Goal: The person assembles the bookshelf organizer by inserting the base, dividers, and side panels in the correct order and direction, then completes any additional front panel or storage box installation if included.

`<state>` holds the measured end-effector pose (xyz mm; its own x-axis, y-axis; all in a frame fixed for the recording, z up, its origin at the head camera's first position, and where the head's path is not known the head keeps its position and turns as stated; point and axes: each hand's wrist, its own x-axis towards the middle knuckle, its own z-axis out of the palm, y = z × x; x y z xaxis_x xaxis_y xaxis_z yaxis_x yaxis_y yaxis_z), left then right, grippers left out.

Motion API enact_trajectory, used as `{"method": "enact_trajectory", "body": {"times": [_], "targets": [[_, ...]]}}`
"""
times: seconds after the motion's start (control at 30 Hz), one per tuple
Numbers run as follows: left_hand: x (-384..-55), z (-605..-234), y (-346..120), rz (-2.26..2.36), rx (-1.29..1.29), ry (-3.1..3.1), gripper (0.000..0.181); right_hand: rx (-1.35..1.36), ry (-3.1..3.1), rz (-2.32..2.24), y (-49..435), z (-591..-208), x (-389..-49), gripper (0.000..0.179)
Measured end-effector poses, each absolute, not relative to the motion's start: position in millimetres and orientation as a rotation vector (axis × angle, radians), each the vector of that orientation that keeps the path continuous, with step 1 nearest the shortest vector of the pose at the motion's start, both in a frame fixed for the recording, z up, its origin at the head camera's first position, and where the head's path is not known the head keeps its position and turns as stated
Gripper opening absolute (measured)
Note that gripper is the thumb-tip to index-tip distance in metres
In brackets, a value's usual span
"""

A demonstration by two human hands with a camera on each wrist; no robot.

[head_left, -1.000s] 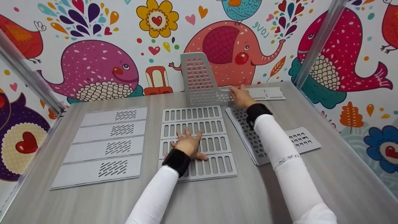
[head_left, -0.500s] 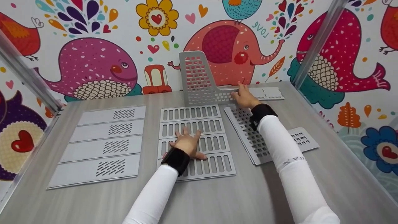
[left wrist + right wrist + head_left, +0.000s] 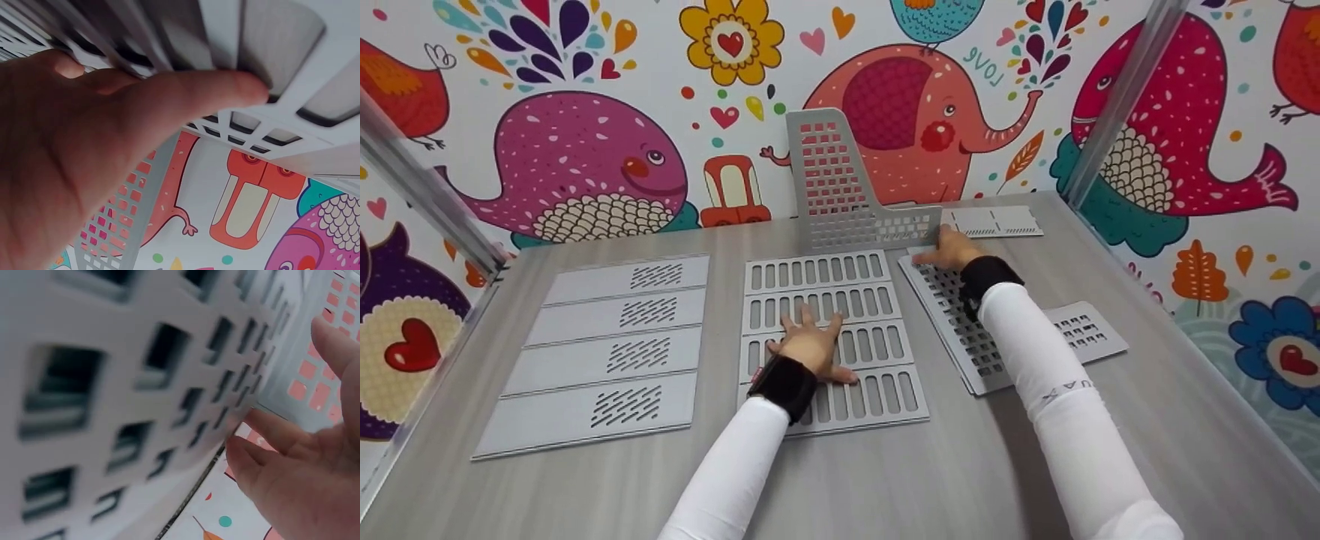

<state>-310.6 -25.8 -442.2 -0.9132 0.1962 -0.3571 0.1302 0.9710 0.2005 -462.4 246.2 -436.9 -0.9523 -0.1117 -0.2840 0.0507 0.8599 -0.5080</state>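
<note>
My left hand (image 3: 810,346) lies spread on the slotted light-grey panel (image 3: 817,276), which is flat on the table and made of several strips. In the left wrist view the thumb (image 3: 225,90) rests across its slots. At the back, a grey perforated side panel (image 3: 840,187) with a sloped cutout stands upright. My right hand (image 3: 958,249) is beside its low right end, thumb and fingers apart. Seen from the right wrist, the fingertips (image 3: 239,444) are at the far edge of the flat perforated panel (image 3: 185,405), and the upright one is behind the thumb.
Several strips with slanted slots (image 3: 585,330) lie at the left. A second perforated piece (image 3: 1084,330) lies partly under the right sleeve. A white strip (image 3: 997,221) lies along the back. A patterned wall (image 3: 645,45) closes off the table's far side.
My right hand has come down toward me from the upright panel's low end, so that end now shows. The upright panel has shifted slightly. My left hand stays put.
</note>
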Motion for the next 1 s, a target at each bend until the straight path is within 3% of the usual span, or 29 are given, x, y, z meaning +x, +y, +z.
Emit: {"method": "enact_trajectory", "body": {"times": [0.13, 0.47, 1.0], "targets": [[-311, -443, -24, 0.229, 0.222, 2.721, 0.111, 0.024, 2.717, -0.801, 246, -441, -461, 0.101], [-312, -443, -22, 0.215, 0.224, 2.722, 0.111, -0.046, 2.662, -0.836, 229, -441, -457, 0.100], [-313, -441, -22, 0.204, 0.240, 2.723, 0.112, 0.138, 2.711, -0.375, 197, -426, -431, 0.116]]}}
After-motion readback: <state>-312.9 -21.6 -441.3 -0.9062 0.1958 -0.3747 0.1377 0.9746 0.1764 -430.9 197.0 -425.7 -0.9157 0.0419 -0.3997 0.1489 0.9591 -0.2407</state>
